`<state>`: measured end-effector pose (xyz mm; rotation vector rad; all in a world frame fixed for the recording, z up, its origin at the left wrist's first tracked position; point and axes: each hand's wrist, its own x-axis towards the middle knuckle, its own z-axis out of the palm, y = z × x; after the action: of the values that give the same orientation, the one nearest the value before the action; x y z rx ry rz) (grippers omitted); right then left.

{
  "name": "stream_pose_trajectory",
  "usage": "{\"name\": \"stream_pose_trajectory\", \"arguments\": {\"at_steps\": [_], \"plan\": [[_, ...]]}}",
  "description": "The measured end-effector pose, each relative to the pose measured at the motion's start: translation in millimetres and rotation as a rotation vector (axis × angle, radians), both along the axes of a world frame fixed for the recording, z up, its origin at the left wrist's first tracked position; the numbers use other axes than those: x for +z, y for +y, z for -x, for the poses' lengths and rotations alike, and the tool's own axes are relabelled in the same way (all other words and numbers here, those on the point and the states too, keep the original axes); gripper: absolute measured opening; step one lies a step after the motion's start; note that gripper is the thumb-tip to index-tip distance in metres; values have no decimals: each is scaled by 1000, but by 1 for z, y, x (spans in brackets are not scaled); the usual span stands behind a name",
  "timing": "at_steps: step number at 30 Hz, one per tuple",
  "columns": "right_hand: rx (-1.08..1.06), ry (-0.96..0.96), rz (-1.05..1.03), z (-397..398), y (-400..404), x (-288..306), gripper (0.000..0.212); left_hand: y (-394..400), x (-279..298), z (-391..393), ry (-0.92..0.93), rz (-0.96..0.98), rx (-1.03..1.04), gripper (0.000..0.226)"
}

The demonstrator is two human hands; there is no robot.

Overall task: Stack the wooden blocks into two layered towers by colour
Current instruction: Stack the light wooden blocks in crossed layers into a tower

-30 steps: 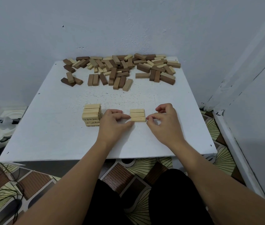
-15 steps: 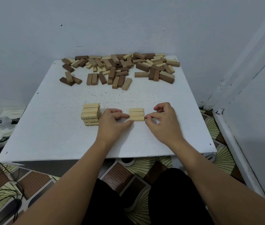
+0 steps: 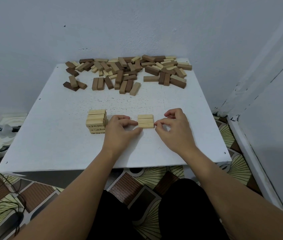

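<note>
Pinching from both ends, a flat row of three light blocks [image 3: 146, 121] at table [image 3: 54, 144] centre is gripped by left hand [image 3: 119, 131] and right hand [image 3: 175, 129]. Light tower [image 3: 96, 121] beside is partly hidden behind left knuckles; layer count unclear. Mixed pile [image 3: 128, 71] lies at far edge.

white table [image 3: 54, 146], loose blocks [image 3: 125, 73], light tower [image 3: 96, 122]
</note>
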<state>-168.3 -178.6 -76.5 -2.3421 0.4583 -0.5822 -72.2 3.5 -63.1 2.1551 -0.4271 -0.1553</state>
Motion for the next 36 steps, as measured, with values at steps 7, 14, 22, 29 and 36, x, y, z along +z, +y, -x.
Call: {"name": "stream_pose_trajectory", "arguments": {"at_steps": [7,14,22,29,36], "plan": [[77,232,-16,-6,-11,17,62,-2,19,-8,118,-27,-95,78],[223,492,24,-22,-30,36,81,-18,48,-38,250,-307,-290,94],[263,480,22,-28,-33,32,59,-16,47,-43,260,-298,-279,59],[249,419,50,-27,-31,31,55,-19,51,-41,216,-337,-301,55],[254,298,7,-28,-25,46,51,-13,79,-40,38,-374,-331,58]]}}
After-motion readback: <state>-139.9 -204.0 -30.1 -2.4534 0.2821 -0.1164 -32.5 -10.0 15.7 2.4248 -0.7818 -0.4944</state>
